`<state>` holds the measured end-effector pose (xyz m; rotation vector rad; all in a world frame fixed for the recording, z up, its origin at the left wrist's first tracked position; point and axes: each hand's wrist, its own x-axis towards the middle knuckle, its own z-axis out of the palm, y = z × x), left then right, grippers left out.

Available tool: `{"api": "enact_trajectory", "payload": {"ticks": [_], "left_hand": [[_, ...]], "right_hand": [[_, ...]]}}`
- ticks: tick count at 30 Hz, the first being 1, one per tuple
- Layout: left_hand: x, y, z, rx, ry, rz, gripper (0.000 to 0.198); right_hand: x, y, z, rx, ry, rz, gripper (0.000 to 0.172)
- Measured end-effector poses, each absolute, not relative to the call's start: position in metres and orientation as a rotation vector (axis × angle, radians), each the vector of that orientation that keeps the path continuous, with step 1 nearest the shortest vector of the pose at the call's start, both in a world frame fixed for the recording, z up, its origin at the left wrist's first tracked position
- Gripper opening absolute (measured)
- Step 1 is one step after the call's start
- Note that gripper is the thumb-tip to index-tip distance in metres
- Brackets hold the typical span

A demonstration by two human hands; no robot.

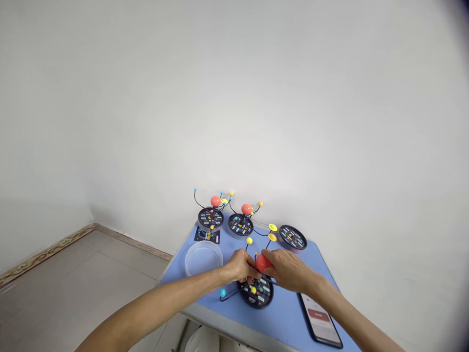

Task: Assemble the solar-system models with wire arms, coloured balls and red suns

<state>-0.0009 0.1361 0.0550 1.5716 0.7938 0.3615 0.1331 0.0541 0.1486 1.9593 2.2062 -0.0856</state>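
Blue worktop (289,318) against a bare white wall. Near middle: right hand (289,269) closed over the red ball (262,262), just above the dark round base (258,293). Left hand (242,266) bunched against the ball's left side, pinch hidden. Seemingly mid-fitting; calls for a steady, gentle hold. Phone (321,320) near right.
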Motion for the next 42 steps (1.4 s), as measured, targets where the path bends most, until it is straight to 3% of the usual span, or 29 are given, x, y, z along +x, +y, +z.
{"api": "enact_trajectory", "payload": {"ticks": [5,12,33,42], "left_hand": [[0.000,0.137,0.053,1.565,0.809,0.359,0.003],[0.001,0.134,0.057,1.572,0.827,0.352,0.014],[0.001,0.136,0.059,1.650,0.868,0.340,0.009],[-0.038,0.157,0.067,1.717,0.977,0.483,0.019]], "right_hand": [[0.131,0.056,0.144,1.971,2.183,-0.032,0.012],[0.131,0.054,0.147,1.961,2.168,-0.026,0.011],[0.131,0.048,0.149,2.064,2.172,-0.126,0.027],[0.137,0.008,0.181,2.333,2.231,-0.034,0.017]]}}
